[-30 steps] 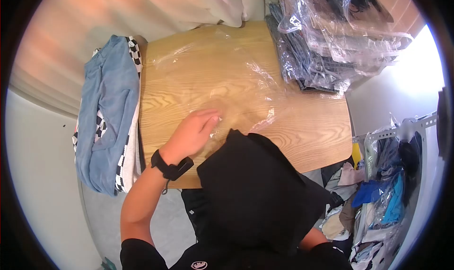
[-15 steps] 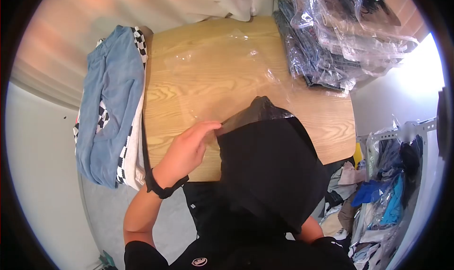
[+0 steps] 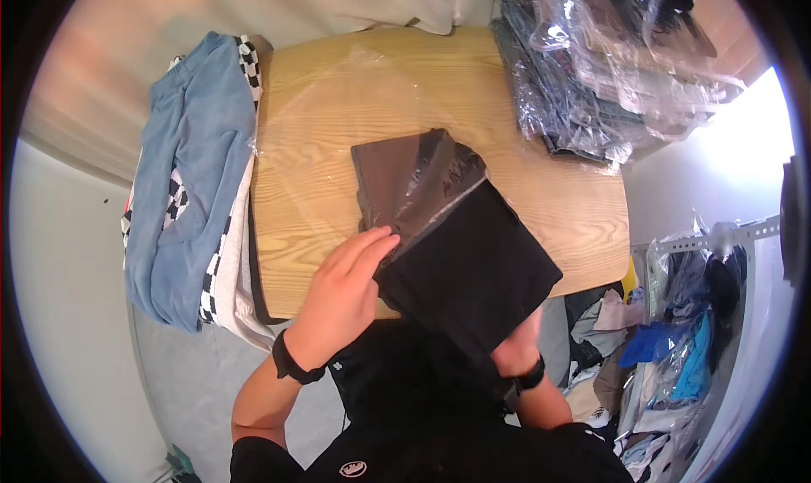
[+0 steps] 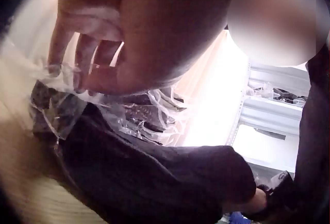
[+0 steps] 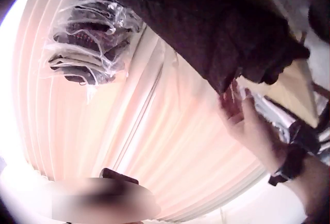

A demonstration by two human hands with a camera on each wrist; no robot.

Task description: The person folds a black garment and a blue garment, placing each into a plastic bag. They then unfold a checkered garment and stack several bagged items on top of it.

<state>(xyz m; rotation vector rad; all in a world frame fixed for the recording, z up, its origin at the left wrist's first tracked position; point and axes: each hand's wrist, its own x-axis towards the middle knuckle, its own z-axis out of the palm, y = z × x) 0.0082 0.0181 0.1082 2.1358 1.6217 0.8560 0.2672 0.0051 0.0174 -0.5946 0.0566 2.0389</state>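
A folded black garment [image 3: 473,272] lies tilted above the near edge of the table, its far end inside a clear plastic bag [image 3: 397,179]. Through the film the covered part looks brownish. At the bag's mouth, my left hand [image 3: 338,301] pinches the plastic edge; the left wrist view shows its fingertips [image 4: 80,79] on the crinkled film. My right hand [image 3: 519,348] grips the garment's near right end from below, with its fingers mostly hidden under the cloth. In the right wrist view the dark cloth [image 5: 206,33] stretches across to the left hand.
Light blue trousers [image 3: 190,170] lie on a pile with checkered cloth at the table's left. Bagged clothes [image 3: 583,77] are stacked at the back right. A metal rack [image 3: 743,229] and heaped clothes [image 3: 650,348] stand low on the right. A curtain [image 3: 338,10] hangs behind the wooden table [image 3: 574,238].
The black garment has moved forward over the table and its far end has gone into the bag. My left hand has taken the bag's edge; the right hand has come into clearer view.
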